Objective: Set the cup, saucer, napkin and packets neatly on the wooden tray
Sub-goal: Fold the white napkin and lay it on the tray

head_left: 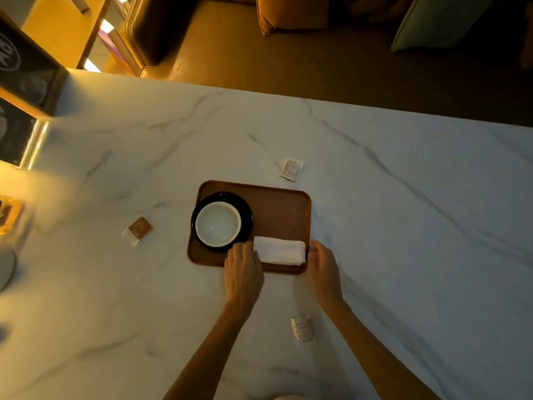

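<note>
A wooden tray [282, 209] lies on the marble counter. On its left half a white cup [217, 223] stands on a black saucer [246, 210]. A folded white napkin [281, 250] lies along the tray's near right edge. My left hand [242, 269] touches the napkin's left end, and my right hand [323, 264] touches its right end by the tray's corner. Off the tray lie a white packet [291, 169] beyond its far right corner, a brown packet [138, 230] to its left, and another white packet [302, 328] near me between my forearms.
The marble counter [403, 226] stretches wide to the right and ends at a far edge, with sofas and cushions [291, 13] beyond. A dark sign board [20, 82] and lit shelving stand at the far left. A blurred grey object [5, 267] sits at the left edge.
</note>
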Motion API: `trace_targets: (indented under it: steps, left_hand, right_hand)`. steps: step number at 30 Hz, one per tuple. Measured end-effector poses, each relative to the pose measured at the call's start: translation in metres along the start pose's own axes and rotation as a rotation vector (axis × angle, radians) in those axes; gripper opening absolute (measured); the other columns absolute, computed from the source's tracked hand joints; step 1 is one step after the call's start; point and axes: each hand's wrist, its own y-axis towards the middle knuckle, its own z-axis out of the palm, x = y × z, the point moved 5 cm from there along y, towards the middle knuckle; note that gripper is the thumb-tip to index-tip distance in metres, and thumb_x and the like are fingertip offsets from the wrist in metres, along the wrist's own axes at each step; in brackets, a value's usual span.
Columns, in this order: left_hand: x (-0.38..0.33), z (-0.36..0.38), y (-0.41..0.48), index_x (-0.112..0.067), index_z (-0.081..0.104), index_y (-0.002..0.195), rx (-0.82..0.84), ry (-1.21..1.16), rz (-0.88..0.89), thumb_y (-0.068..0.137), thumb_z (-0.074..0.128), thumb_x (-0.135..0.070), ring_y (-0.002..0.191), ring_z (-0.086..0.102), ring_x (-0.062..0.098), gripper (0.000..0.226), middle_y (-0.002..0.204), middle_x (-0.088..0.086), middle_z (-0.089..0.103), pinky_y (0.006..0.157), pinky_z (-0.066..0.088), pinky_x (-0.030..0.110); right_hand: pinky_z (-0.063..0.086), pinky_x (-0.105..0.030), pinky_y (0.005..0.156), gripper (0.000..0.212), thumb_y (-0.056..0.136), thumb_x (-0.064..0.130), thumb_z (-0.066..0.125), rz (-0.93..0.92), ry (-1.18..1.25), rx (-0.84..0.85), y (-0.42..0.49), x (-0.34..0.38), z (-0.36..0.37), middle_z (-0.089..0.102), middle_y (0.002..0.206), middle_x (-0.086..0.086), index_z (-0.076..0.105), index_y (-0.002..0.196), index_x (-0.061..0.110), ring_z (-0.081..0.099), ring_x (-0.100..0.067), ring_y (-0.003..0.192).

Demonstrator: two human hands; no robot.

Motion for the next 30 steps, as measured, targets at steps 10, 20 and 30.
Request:
trace_targets:
  steps: [10, 20, 30]
  left_hand:
    - [0.012, 0.042, -0.021, -0.017, 0.006, 0.156, 0.323, 0.347, 0.36, 0.095, 0.042, -0.045, 0.151, 0.001, 0.027, 0.076, 0.164, 0.009, -0.001, 0.122, 0.008, 0.051]
    - [0.014, 0.043, -0.023, -0.024, -0.012, 0.154, 0.368, 0.352, 0.326, 0.095, 0.039, -0.045, 0.149, -0.019, 0.025, 0.081, 0.162, 0.006, -0.021, 0.123, -0.004, 0.046]
    - [0.004, 0.035, -0.026, -0.025, -0.011, 0.154, 0.431, 0.357, 0.275, 0.097, 0.036, -0.047, 0.15, -0.017, 0.027, 0.077, 0.162, 0.006, -0.021, 0.123, -0.003, 0.049]
  right_hand:
    - [0.034, -0.06, 0.109, 0.076, 0.088, 0.051, 0.053, -0.482, -0.801, 0.245, -0.031, -0.001, 0.036, 0.024, 0.158, -0.01, 0.025, 0.151, 0.02, 0.028, -0.039, 0.142]
    - [0.031, -0.059, 0.109, 0.074, 0.086, 0.052, 0.054, -0.463, -0.815, 0.202, -0.034, 0.007, 0.034, 0.029, 0.156, -0.011, 0.031, 0.149, 0.021, 0.029, -0.038, 0.142]
    - [0.042, -0.061, 0.099, 0.074, 0.078, 0.052, 0.067, -0.403, -0.849, 0.228, -0.041, 0.018, 0.034, 0.046, 0.146, -0.014, 0.048, 0.14, 0.017, 0.048, -0.041, 0.13]
